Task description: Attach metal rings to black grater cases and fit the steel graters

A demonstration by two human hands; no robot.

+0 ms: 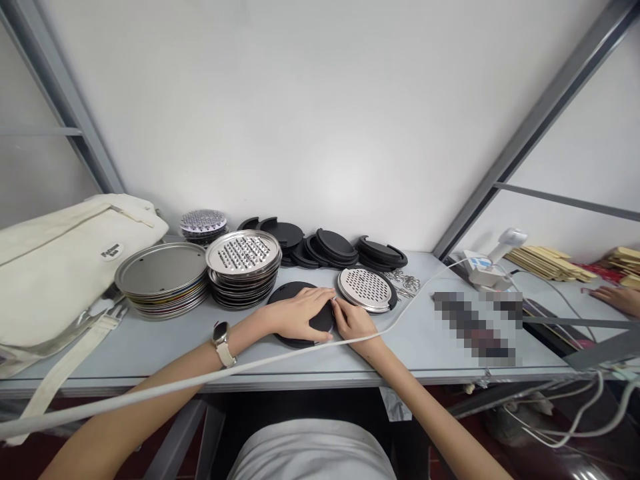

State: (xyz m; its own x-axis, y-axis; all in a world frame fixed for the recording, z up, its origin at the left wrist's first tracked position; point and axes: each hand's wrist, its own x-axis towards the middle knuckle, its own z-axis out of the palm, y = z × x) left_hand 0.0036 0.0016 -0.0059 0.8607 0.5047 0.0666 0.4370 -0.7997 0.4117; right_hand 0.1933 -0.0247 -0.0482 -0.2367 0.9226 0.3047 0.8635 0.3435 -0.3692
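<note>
Flat on the table in front of me is a round black disc (293, 291). My left hand (303, 315) lies over it with fingers outstretched and the thumb apart. At the disc's right edge is my right hand (353, 323), its fingers closed together by my left fingertips; whatever they hold is hidden. Just behind my right hand, a round metal grater plate (365, 288) rests on other round pieces, with a black rim at its right. Small metal chains (404, 283) lie beside it.
Stacked metal grater plates (243, 255) and plain round plates (161, 270) stand left. More black discs (333, 245) lie along the wall. A white cable (280, 356) crosses before my hands. A cream bag (60, 267) sits far left; another person's hand (617, 299) shows far right.
</note>
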